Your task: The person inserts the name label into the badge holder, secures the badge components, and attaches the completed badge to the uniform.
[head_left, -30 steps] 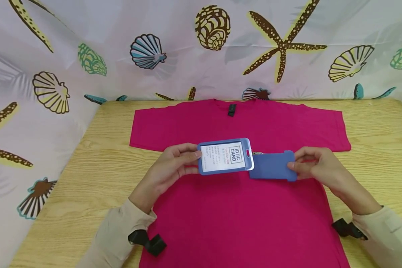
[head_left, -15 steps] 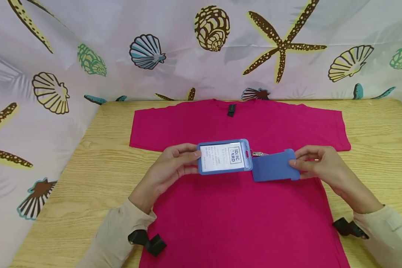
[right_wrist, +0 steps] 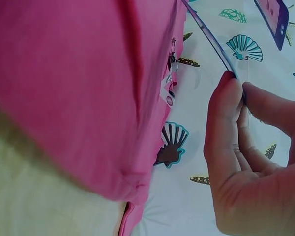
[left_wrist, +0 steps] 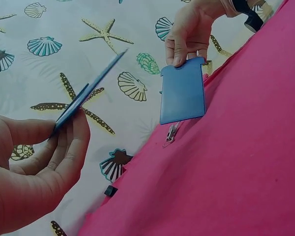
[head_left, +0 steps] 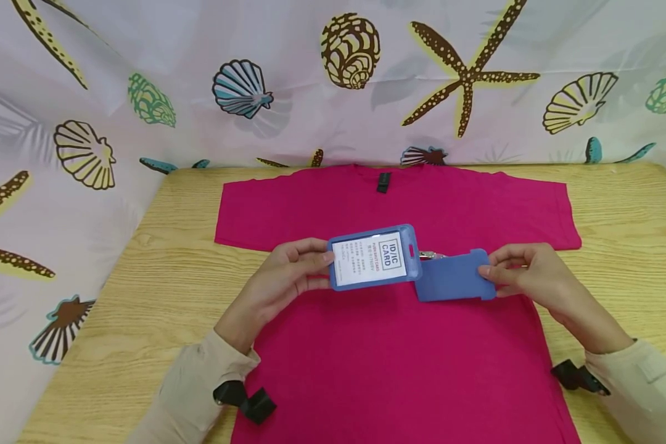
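Pinching only the outer ends seemed the steadiest way: the left hand point(head_left: 280, 276) gripped the badge holder point(head_left: 370, 258), the right hand point(head_left: 526, 271) the blue cover point(head_left: 455, 278), each grip closed to its edge's thickness, both raised above the pink shirt point(head_left: 411, 364).

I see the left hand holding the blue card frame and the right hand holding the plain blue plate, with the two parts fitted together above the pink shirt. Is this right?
Not quite: the blue card frame and the plain blue plate are apart, not fitted together; the left wrist view shows a gap between them. The rest stands.
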`<move>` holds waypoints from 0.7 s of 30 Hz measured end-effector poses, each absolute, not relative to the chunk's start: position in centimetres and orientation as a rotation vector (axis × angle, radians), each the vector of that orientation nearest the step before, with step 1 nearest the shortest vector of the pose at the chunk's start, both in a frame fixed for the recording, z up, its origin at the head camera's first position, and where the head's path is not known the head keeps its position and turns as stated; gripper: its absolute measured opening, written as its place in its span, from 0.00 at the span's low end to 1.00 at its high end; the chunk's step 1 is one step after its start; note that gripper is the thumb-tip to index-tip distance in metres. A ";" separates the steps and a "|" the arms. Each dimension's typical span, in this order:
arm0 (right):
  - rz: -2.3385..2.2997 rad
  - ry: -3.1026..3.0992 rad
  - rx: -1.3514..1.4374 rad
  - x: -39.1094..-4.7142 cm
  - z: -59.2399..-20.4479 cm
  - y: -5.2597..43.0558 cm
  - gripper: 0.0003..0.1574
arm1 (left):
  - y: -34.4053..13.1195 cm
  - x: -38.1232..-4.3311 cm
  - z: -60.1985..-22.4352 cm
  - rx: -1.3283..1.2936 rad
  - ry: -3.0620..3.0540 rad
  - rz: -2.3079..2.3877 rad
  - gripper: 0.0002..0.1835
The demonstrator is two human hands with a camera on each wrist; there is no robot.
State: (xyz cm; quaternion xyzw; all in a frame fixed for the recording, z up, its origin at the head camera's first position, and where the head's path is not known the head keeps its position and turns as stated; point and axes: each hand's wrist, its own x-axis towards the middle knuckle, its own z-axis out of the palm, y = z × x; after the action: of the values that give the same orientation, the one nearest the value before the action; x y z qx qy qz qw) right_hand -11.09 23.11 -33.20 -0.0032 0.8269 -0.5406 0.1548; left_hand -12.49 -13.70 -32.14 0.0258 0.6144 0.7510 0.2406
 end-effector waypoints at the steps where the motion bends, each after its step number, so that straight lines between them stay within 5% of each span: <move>1: -1.538 2.377 -0.012 -11.1 -33.2 23.1 0.20 | -13.7 -12.5 -32.2 0.074 1.681 2.055 0.13; 21: -1.666 2.406 -0.026 -10.7 -32.9 23.0 0.21 | -13.5 -12.1 -32.4 0.098 1.678 2.048 0.13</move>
State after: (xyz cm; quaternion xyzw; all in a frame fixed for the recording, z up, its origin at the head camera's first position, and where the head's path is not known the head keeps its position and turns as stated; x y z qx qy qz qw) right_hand -10.74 23.04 -32.85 -0.0088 0.8174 -0.5659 0.1073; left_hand -12.14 -13.53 -32.35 0.0359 0.6143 0.7497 0.2435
